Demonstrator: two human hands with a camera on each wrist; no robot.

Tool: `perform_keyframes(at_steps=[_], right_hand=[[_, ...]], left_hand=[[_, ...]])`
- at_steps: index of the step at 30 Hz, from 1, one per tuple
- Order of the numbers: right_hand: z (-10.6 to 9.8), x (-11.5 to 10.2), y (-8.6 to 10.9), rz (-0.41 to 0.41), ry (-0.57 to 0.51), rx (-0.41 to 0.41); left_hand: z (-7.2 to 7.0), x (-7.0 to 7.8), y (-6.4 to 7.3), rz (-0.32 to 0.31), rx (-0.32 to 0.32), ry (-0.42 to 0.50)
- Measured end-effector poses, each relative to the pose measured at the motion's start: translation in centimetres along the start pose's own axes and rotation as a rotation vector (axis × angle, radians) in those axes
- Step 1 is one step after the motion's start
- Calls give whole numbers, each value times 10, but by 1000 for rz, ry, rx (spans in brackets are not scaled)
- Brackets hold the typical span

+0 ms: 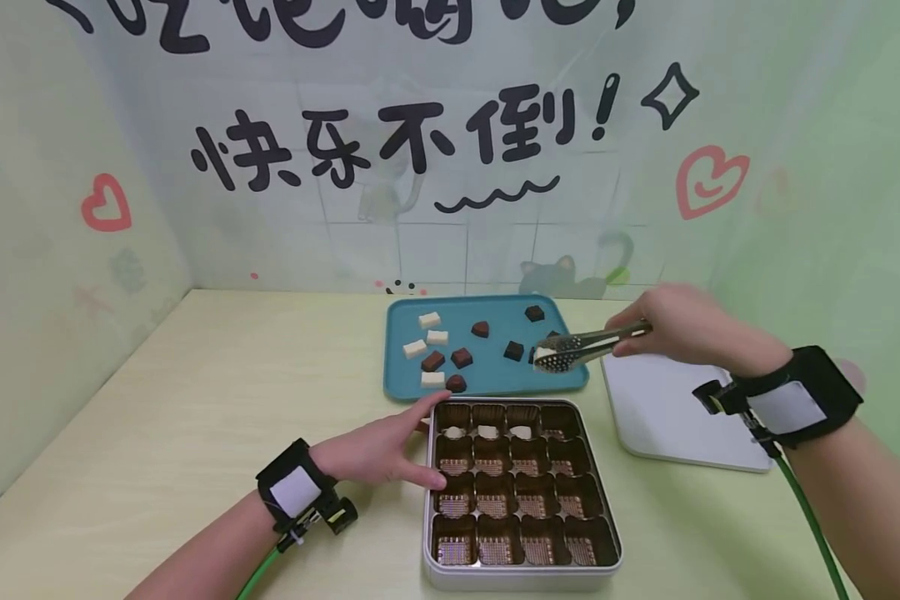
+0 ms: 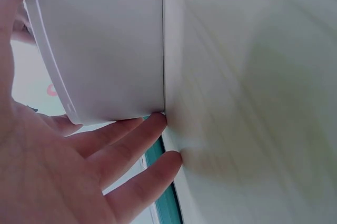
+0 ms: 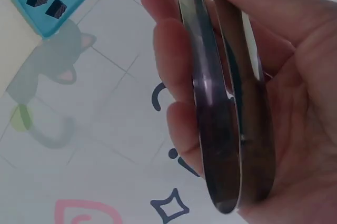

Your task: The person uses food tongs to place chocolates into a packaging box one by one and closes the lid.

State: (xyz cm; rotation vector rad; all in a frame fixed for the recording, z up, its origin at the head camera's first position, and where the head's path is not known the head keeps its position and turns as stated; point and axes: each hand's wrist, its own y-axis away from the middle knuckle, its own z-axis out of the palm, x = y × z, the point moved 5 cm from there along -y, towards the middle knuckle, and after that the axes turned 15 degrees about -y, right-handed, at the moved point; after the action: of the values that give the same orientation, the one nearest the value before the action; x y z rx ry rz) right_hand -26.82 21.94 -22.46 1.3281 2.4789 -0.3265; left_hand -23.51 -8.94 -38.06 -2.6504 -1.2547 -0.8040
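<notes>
head: right hand (image 1: 678, 327), nearer the tray (image 1: 506, 321), grips tongs (image 1: 596, 343) pointing left, tips above tray's right side, perhaps holding a white chocolate (image 1: 543, 353); box (image 1: 525, 577) just this side | left wrist: left hand (image 2: 58, 166), fingers spread, touches box corner | right wrist: fingers curl round tongs

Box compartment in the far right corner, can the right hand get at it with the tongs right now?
Likely yes: the right hand holds the tongs over the tray just beyond, nothing covers that compartment, and the left hand touches the left side of the box.
</notes>
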Motion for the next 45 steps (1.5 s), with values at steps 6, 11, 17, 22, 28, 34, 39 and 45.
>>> perform_keyframes(at_steps=[6,11,17,22,28,34,39,45], right_hand=[[12,-13,20,-61,62,-85],[21,-26,26,-125,170,-76],[29,-40,24,-199,316,-47],[40,-49,15,-200,404,-65],[49,-56,7,-194,460,-86],[55,-57,0,-174,441,-115],[61,-60,-6,-170,473,-164],[63,-69,-10,-209,538,-151]], left_hand=[[0,0,0,-14,-3,13],[-1,1,1,-8,-4,25],[-2,1,1,-3,0,11],[-3,0,1,-5,2,16],[-1,0,2,-4,1,31],[-1,1,2,-7,1,31],[0,1,1,-5,0,34],[0,1,1,-9,6,24]])
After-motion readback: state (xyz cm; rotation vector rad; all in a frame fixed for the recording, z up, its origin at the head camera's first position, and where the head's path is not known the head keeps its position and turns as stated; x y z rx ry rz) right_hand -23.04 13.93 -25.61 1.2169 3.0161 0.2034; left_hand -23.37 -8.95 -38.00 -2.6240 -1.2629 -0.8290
